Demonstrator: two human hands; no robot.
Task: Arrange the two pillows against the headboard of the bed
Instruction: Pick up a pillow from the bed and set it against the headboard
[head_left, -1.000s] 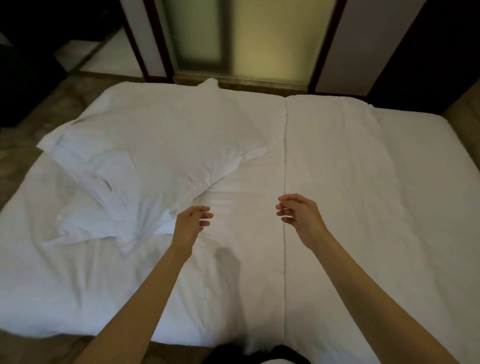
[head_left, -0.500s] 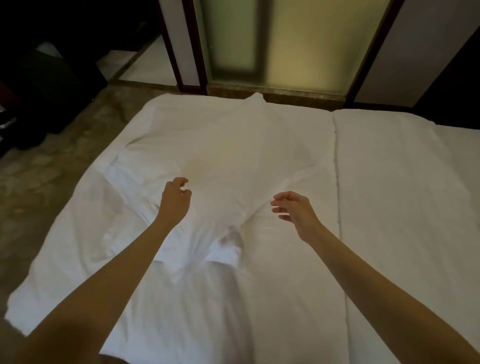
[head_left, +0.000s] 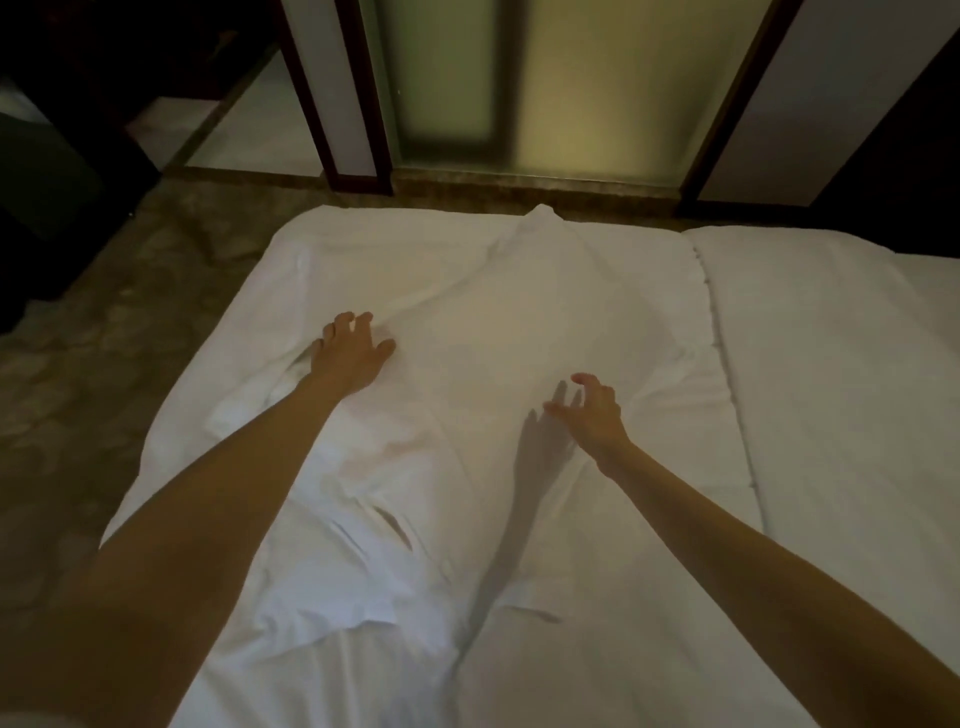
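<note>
Two bare arms reach out over a white bed (head_left: 597, 649); the left hand (head_left: 349, 349) lies on the upper left part of a white pillow (head_left: 498, 332), its fingers spread and slightly curled into the fabric, holding nothing closed in the palm; the right hand (head_left: 589, 410) is just above or barely touching the right side of that same pillow, fingers apart and bent like a loose claw, with its shadow falling on the cloth just to its left; whether its fingertips truly touch the fabric I cannot tell. The pillow lies flat and rumpled on the left half of the bed, one corner poking up at the far edge; a second pillow (head_left: 358, 545) shows partly beneath it at the near left, with an open slit in its case; both are white and their outlines merge, so the exact boundary is unclear. A seam (head_left: 727, 395) divides the left bedding from the right half of the bed; beyond the far edge stands a frosted glass panel (head_left: 519, 83) in dark frames; mottled brown floor (head_left: 104, 364) lies to the left.
</note>
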